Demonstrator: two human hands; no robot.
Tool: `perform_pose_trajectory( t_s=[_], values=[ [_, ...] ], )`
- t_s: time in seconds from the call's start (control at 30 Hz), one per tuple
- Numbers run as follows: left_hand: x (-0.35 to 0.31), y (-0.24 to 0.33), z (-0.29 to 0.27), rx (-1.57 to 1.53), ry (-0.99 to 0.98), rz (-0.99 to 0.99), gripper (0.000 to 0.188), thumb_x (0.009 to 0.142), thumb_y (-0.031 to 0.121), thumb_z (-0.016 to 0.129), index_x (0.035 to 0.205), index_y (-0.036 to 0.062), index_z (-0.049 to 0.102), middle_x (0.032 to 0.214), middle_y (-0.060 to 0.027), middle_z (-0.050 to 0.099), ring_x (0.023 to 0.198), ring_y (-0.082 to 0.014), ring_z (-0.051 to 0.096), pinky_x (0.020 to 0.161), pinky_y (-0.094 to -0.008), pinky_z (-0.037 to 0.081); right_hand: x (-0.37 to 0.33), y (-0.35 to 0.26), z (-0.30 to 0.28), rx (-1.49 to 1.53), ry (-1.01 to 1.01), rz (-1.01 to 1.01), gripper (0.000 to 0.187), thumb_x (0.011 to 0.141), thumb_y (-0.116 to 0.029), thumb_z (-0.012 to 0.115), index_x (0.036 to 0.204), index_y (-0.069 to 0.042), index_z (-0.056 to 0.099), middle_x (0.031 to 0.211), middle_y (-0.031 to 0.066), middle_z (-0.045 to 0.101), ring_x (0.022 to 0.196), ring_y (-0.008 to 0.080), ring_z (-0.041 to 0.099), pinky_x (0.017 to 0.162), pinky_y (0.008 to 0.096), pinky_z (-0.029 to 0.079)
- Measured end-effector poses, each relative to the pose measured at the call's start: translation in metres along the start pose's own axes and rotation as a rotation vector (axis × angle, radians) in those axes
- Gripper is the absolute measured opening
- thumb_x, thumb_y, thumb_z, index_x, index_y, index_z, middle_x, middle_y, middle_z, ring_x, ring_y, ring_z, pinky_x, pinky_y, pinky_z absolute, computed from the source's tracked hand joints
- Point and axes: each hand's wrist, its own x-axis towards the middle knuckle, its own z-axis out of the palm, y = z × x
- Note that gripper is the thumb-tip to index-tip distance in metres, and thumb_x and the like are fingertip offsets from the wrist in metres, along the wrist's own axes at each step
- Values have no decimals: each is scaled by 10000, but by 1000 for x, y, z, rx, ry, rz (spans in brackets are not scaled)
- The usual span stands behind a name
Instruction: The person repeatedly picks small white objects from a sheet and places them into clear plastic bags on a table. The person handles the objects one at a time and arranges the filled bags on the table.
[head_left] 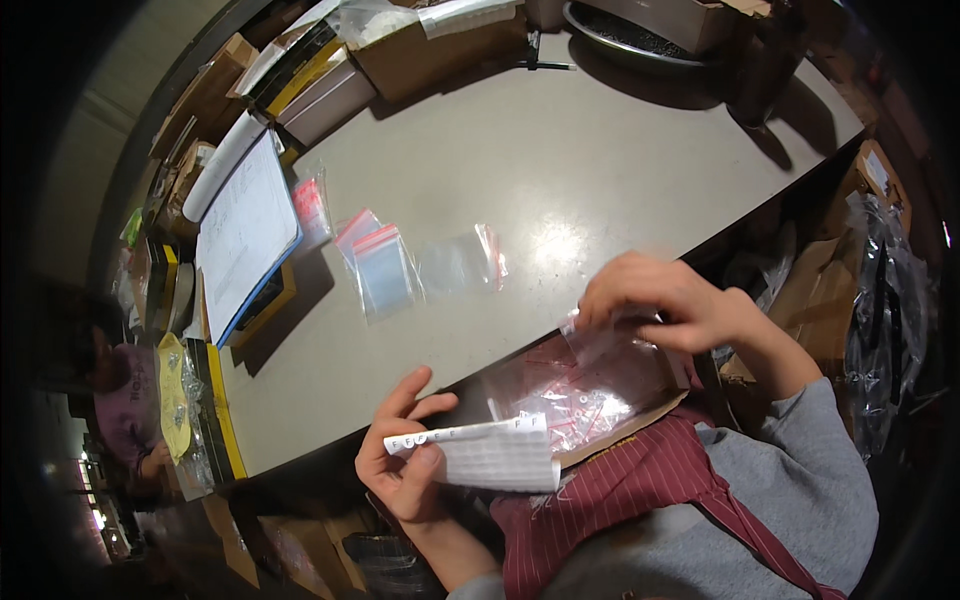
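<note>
My left hand [402,468] is closed on a curled sheet of white labels [490,460], thumb on top and some fingers raised. Over the far right side of an open cardboard box [628,442], my right hand [655,300] pinches a small clear plastic bag [598,342]. The box sits at the table's near edge, against my striped apron, and holds several small clear bags [575,400] with red edges. Small white pieces show among them. On the table beyond lie a few flat zip bags [385,275] with red seals, apart from both hands.
At the left, a clipboard [250,235] with papers leans on a box. Cardboard boxes [420,55] line the far edge, near a black pen [550,66]. A metal bowl [640,45] and a dark bottle-like object [765,85] stand far right. Another person [125,400] is at the left.
</note>
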Motion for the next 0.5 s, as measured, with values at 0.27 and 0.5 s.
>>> perform_pose_trajectory(
  t_s=[0.27,0.5],
  values=[
    [-6,7,27,293,125,-152,139,875,-13,723,998,-52,670,836,-29,667,748,-59,574,658,-201,452,7,-23,19,95,-6,10,309,815,-60,646,1119,-3,648,1164,173,656,1094,340,627,912,401,527],
    [1,7,47,466,-27,-127,129,887,-8,739,1008,-35,703,797,-48,713,725,-55,613,671,-221,503,57,-38,33,-106,-37,-139,338,786,-63,654,1109,-17,569,1018,171,587,967,371,587,852,440,499]
  ],
)
